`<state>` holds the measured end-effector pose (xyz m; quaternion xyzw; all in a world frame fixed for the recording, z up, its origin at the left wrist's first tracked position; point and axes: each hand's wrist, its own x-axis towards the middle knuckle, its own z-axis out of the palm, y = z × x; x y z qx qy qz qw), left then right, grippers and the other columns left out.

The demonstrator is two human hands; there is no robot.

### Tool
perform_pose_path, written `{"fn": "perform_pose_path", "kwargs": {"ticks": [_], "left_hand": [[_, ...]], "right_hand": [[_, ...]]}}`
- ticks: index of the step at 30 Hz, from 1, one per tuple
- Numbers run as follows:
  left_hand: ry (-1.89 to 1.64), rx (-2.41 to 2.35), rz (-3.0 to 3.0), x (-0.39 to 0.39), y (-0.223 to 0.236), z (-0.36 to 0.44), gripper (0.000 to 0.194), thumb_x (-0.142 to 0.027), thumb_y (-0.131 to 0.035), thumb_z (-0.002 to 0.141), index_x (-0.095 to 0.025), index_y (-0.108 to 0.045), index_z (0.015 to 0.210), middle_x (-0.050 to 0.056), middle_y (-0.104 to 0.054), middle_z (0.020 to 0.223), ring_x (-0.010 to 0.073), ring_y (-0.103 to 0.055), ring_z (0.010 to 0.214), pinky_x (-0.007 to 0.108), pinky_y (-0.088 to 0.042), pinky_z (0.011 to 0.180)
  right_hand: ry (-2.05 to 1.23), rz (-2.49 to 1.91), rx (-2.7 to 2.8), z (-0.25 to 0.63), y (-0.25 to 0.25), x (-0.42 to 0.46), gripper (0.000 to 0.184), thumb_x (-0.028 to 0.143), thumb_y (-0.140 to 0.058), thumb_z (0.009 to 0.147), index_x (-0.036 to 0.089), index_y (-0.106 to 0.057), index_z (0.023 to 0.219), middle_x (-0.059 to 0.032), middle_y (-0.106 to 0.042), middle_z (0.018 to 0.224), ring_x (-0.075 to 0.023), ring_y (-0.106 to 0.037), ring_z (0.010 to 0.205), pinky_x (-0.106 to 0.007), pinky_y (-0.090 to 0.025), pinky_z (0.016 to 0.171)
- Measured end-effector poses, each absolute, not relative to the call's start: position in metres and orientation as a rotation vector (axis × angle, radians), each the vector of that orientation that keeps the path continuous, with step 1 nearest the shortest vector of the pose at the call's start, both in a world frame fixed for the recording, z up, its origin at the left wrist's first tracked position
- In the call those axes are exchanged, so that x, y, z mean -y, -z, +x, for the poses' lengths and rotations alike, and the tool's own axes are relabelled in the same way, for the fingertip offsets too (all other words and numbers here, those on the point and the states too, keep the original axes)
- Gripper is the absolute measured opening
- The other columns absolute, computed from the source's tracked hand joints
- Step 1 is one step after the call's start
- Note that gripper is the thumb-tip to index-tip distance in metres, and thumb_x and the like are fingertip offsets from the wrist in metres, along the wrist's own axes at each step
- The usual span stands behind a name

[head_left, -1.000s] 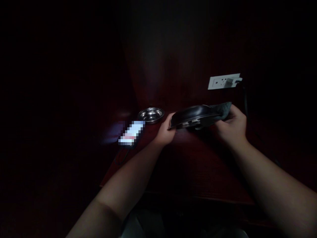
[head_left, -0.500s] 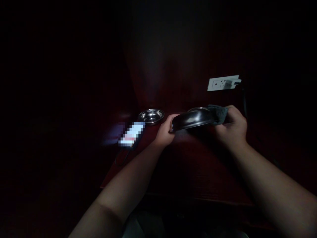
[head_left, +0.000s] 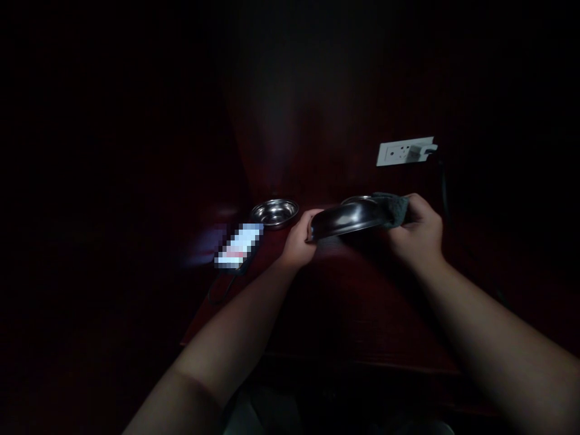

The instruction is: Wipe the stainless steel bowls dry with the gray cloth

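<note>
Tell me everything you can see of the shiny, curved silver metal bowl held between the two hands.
The shiny, curved silver metal bowl is tilted, showing a smooth, glossy side that looks dark in the dim light, with a pale highlight and a thin lower edge. Its inside cannot be made out. It appears raised above the dark red table. The left hand grips its left end; at its right end, the right hand holds a dark grey-green cloth against it.

hands (head_left: 419, 235): bare | left forearm (head_left: 238, 320): bare, smooth, to edge of view | right forearm (head_left: 492, 329): bare, widening toward elbow | lower edge: greyish clothing (head_left: 265, 414), very dim, garment type unclear
</note>
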<state>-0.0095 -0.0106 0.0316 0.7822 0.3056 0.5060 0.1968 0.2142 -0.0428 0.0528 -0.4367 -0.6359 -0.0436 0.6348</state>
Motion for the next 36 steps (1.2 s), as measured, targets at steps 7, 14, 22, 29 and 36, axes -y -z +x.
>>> {"fn": "perform_pose_path", "kwargs": {"ticks": [7,14,22,29,36], "left_hand": [[-1.433,-0.859,2.176,0.011,-0.031,-0.008,0.042,-0.008,-0.051,0.076,-0.020,-0.049,0.116,0.005,-0.061,0.111,0.0183,-0.058,0.102,0.033,-0.045,0.091],[-1.415,-0.844,2.196,0.010,-0.034,-0.009,0.043,-0.007,-0.049,0.076,-0.020,-0.049,0.118,0.007,-0.059,0.117,0.0197,-0.056,0.107,0.036,-0.043,0.095],[-1.398,-0.845,2.219,0.007,-0.031,-0.010,0.048,-0.010,-0.055,0.074,-0.021,-0.046,0.120,0.007,-0.058,0.119,0.0205,-0.055,0.109,0.037,-0.042,0.096],[-1.519,-0.834,1.937,-0.001,-0.024,-0.008,0.055,-0.020,-0.058,0.079,-0.020,-0.033,0.127,0.013,-0.056,0.123,0.0200,-0.059,0.105,0.039,-0.047,0.092],[-1.595,-0.730,1.863,-0.003,-0.018,0.000,0.059,-0.028,-0.064,0.078,-0.021,-0.035,0.130,0.012,-0.056,0.124,0.0220,-0.055,0.114,0.042,-0.044,0.099]], "right_hand": [[0.123,-1.022,1.446,0.213,-0.053,0.043,0.017,0.015,-0.061,0.067,0.023,-0.047,0.066,0.0007,-0.049,0.068,-0.0157,-0.046,0.062,-0.030,-0.037,0.054],[0.233,-0.975,1.499,0.213,-0.057,0.045,0.017,0.016,-0.059,0.069,0.024,-0.045,0.064,-0.0005,-0.048,0.069,-0.0172,-0.048,0.065,-0.032,-0.039,0.057],[0.353,-0.896,1.537,0.212,-0.061,0.050,0.015,0.014,-0.059,0.067,0.024,-0.047,0.067,-0.0010,-0.050,0.072,-0.0172,-0.050,0.067,-0.032,-0.040,0.058],[0.100,-0.916,1.334,0.207,-0.056,0.046,0.014,0.017,-0.064,0.065,0.024,-0.053,0.072,-0.0001,-0.056,0.071,-0.0176,-0.054,0.064,-0.033,-0.045,0.058],[-0.296,-0.880,1.144,0.202,-0.048,0.035,0.023,0.027,-0.075,0.061,0.025,-0.059,0.078,-0.0005,-0.065,0.073,-0.0191,-0.061,0.060,-0.033,-0.052,0.049]]}}
